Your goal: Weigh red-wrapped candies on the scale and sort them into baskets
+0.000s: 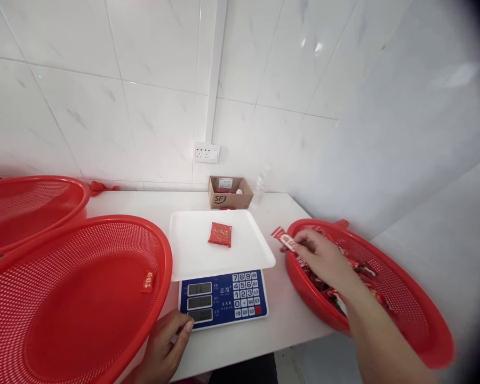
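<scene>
A digital scale (223,298) with a white weighing tray (192,250) stands mid-table; one red sachet (220,234) lies on the tray. My right hand (324,258) is over the left rim of a red mesh basket (404,309) filled with several red sachets, its fingers pinched on a red-and-white sachet (285,239) lifted toward the scale. My left hand (166,349) rests curled on the table's front edge, touching the scale's lower-left corner and the rim of a big red basket (72,298), with nothing visible in it.
A second large red basket (28,205) sits at the far left. A small cardboard box (229,193) and a clear plastic bottle (260,185) stand at the back against the tiled wall, below a wall socket (207,152).
</scene>
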A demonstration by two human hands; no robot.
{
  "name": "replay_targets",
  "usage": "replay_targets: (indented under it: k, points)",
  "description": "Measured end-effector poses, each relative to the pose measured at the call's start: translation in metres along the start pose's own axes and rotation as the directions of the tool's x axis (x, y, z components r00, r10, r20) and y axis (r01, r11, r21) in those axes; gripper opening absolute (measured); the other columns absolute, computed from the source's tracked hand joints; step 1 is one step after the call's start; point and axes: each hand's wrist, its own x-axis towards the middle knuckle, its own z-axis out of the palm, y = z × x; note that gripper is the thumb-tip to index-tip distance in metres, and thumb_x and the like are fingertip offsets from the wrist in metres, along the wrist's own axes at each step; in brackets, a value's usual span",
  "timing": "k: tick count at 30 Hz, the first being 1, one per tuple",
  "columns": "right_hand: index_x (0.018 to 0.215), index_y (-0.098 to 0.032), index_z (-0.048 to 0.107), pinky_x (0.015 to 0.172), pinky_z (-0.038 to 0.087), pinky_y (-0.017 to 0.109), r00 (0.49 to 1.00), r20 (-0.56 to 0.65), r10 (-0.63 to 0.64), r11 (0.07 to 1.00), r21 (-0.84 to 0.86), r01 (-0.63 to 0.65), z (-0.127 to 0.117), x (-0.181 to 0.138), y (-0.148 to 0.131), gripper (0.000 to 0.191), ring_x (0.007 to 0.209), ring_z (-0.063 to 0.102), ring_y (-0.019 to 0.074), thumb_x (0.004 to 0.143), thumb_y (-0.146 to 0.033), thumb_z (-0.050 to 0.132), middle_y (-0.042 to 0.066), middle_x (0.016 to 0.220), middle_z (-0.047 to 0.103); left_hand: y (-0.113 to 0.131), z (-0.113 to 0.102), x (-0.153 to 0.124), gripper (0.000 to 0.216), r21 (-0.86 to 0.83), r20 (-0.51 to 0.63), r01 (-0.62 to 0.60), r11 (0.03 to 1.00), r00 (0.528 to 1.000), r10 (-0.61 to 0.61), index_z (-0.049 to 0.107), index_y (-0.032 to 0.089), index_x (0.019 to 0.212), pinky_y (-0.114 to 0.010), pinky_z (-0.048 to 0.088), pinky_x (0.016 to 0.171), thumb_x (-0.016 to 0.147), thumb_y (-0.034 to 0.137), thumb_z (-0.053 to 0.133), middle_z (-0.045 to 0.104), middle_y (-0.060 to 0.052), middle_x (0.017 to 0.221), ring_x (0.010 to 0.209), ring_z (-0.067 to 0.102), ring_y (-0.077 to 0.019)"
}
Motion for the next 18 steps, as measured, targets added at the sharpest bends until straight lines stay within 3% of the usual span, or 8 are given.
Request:
replay_targets:
  k: [5,8,12,18]
  points:
    - [0.083,-0.023,0.054,0.069,0.051,0.033,0.987,0.101,-0.122,0.991,0.075,0.115,0.069,0.012,-0.016,0.009,0.077,0.066,0.0204,0.084,-0.032,0.052,0.005,0.086,0.069,0.002,-0.001,0.004,0.021,0.023,-0.016,0.003,1.000,1.000,-0.002,0.060,0.020,0.076,-0.018,0.048,0.053,0.094,0.023,0.049,0.061,0.001,0.064,0.057,0.061,-0.0125]
    - [0.087,-0.022,0.058,0.073,0.052,0.033,0.973,0.128,-0.193,0.978,0.100,0.181,0.094,0.016,-0.018,0.013,0.082,0.065,0.0198,0.084,-0.034,0.054,0.006,0.093,0.066,0.004,-0.003,0.004,0.023,0.045,-0.037,0.012,0.999,0.999,-0.011,0.060,0.019,0.075,-0.018,0.049,0.053,0.094,0.024,0.049,0.060,0.001,0.064,0.056,0.061,-0.0126]
    - [0.094,-0.021,0.056,0.076,0.052,0.035,0.975,0.070,-0.211,0.974,0.104,0.204,0.104,0.021,-0.014,0.015,0.085,0.064,0.0195,0.086,-0.032,0.051,0.006,0.097,0.061,0.005,-0.003,0.002,0.024,0.055,-0.047,0.019,0.998,0.999,-0.016,0.060,0.019,0.073,-0.018,0.048,0.053,0.094,0.024,0.049,0.060,0.001,0.063,0.055,0.060,-0.0125]
    - [0.088,-0.022,0.052,0.074,0.054,0.036,0.979,-0.001,-0.205,0.977,0.053,0.205,0.104,0.022,-0.003,0.008,0.077,0.064,0.0183,0.083,-0.021,0.047,0.003,0.087,0.058,0.004,-0.001,0.003,0.023,0.037,-0.035,0.010,0.999,0.999,-0.009,0.060,0.019,0.073,-0.018,0.048,0.052,0.093,0.023,0.050,0.060,0.001,0.063,0.055,0.060,-0.0123]
